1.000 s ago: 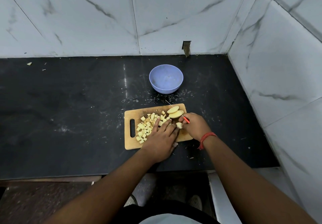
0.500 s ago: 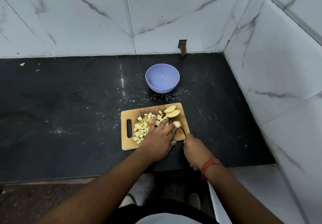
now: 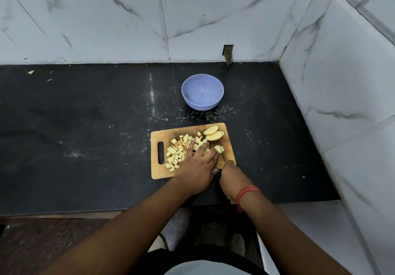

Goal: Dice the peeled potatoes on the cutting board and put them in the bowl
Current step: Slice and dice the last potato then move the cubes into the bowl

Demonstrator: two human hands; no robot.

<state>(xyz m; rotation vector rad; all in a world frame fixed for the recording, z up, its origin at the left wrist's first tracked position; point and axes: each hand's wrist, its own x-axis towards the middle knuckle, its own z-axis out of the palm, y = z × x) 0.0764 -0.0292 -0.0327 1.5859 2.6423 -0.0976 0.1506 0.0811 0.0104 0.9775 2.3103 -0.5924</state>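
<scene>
Marbled white tiles wall in a black countertop at its back and right edges. Near the front edge lies a wooden cutting board, diced potato cubes piled on its left half and potato slices at its far right corner. The left hand lies flat, fingers straight, pressing a potato piece. The right hand curls round a knife, its blade beside that piece. A blue bowl stands behind the board, toward the back edge.
</scene>
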